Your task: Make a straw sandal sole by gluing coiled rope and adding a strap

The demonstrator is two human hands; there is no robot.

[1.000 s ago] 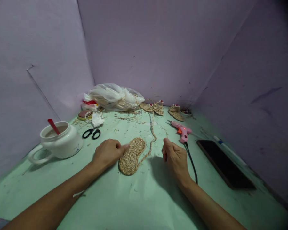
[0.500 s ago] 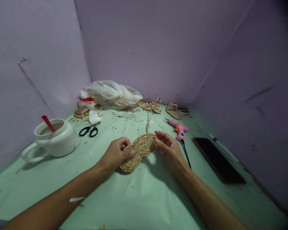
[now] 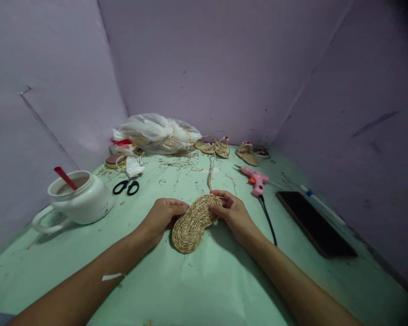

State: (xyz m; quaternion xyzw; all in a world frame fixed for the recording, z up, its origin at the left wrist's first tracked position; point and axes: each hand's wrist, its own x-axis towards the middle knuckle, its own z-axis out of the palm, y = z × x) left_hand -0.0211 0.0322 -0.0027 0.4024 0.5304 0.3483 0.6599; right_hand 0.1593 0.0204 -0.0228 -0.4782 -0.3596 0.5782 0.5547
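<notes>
"So, where are the hands?"

"Both are at a woven, figure-eight-shaped straw sole, low in the middle of a pale green tabletop. The right hand pinches its far end, thumb on top; the other fingertips are partly hidden behind the edge. The left hand is curled against the left edge, thumb and forefinger at the rim. Its lower fingers are out of sight, so I cannot tell whether it grips."

"Anything joined to the sole?"

"A braided cord runs from its far end toward the back. Where they meet is partly covered by the right fingers."

"And around them?"

"On the right, a pink glue gun with a black cable that slips from view behind the right forearm, then a dark phone. On the left, a white mug and scissors, only their black handles clear."

"What is hard to make out?"

"The contents of a cloudy plastic bag by the back wall, and of a small dish beside beaded straw sandals. Both forearms are cut off below."
</notes>
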